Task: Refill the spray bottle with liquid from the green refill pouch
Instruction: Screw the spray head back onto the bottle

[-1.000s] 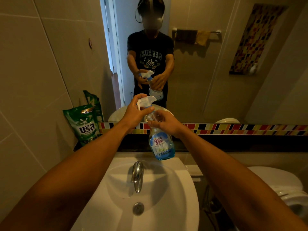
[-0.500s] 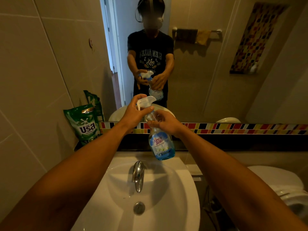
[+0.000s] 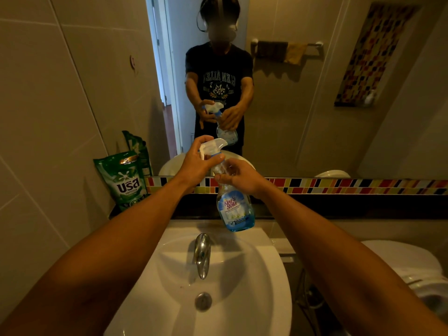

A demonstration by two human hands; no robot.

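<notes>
1. At the left of the frame, a green refill pouch (image 3: 126, 180) marked "Usa" stands upright on the dark ledge (image 3: 339, 204) behind the basin, leaning against the tiled wall (image 3: 48, 117). It is well apart from both hands.
2. Left of centre, the left hand (image 3: 196, 166) has its grip closed around the white trigger head (image 3: 213, 145) of the spray bottle, thumb laid across the collar and fingers wrapped behind.
3. At centre, the spray bottle (image 3: 235, 209) is held in the air above the back of the white sink (image 3: 266, 275), tilted so that its base leans toward the right of the frame. Its label reads "King's Stella", and a shallow band of blue liquid sits at the bottom; the rest of the clear body looks empty.
4. Just right of centre, the right hand (image 3: 238, 177) has its grip closed on the bottle's clear neck and shoulder, directly below the trigger head and touching the left hand.
5. Below the bottle, a chrome faucet (image 3: 202, 255) points down into the basin, with the round drain (image 3: 203, 301) lower in the frame.
6. Above, the mirror (image 3: 315, 93) reflects the person holding the bottle with both hands.
7. A strip of multicoloured tiles (image 3: 339, 185) runs along the mirror's lower edge.
8. At the lower right edge, part of a white toilet (image 3: 412, 270) shows.
</notes>
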